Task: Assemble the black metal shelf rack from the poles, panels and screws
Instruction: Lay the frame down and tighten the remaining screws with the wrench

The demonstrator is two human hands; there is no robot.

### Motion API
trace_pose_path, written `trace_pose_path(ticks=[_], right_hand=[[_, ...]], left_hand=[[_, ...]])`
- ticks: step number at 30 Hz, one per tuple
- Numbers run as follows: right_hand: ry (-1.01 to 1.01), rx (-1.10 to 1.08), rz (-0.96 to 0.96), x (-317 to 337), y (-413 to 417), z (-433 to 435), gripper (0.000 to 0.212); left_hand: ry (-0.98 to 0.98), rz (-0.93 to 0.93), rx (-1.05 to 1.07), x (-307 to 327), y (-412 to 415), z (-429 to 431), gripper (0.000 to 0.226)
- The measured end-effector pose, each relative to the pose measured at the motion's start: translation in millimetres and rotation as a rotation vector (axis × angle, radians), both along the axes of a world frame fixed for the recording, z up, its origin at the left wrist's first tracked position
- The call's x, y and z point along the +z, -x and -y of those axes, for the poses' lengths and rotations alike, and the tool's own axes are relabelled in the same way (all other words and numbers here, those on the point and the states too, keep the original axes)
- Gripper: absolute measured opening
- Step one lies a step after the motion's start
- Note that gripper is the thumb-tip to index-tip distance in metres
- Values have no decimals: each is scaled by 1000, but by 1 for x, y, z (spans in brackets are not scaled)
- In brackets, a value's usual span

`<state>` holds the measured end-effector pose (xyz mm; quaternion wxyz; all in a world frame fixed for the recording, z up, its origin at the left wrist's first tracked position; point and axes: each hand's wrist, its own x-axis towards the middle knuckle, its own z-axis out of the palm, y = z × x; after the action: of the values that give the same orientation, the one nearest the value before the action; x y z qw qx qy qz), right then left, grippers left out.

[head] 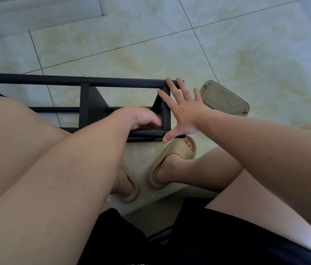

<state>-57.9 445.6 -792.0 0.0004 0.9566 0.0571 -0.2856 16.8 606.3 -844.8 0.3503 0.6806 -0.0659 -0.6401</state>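
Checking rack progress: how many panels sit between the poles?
2. One panel left of the left hand; another panel between it and the right hand. More may be hidden past the left edge.

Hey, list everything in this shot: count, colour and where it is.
Rack frame: one, black, on its side on the floor.
Screw head: one, silver, on the far pole.
Plastic container: one, translucent grey-brown, floor right of the rack.
Slippers: two, beige, worn, near side of the rack.
Floor: cream tiles.
Shorts: one, black, bottom edge.
Left hand: one, fingers curled inside the frame by the end panel.
Right hand: one, spread flat against the rack's end.
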Motion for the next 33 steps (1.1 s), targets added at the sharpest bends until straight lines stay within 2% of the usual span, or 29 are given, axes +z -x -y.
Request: trace_pose_path(ticks=[2, 5, 12, 19, 25, 29, 32, 33], right_hand=[[-1, 1, 0, -1, 0, 0, 153], [-3, 3, 8, -2, 0, 0, 154], [-4, 1, 8, -1, 0, 1, 153], [3, -2, 3, 1, 0, 0, 153], [4, 0, 3, 1, 1, -1, 153], [-4, -2, 4, 1, 1, 0, 153], [-3, -4, 2, 0, 1, 1, 154], [-4, -3, 4, -1, 1, 0, 153]], left_hand=[[19, -32, 7, 1, 0, -1, 35], [-11, -16, 21, 3, 0, -1, 15], [-42, 27, -22, 5, 1, 1, 26], [10, -64, 43, 7, 0, -1, 16], [-91, 32, -29, 5, 1, 1, 32], [-37, 7, -3, 4, 0, 1, 19], [29, -61, 40, 6, 0, 1, 36], [25, -61, 43, 7, 0, -1, 34]])
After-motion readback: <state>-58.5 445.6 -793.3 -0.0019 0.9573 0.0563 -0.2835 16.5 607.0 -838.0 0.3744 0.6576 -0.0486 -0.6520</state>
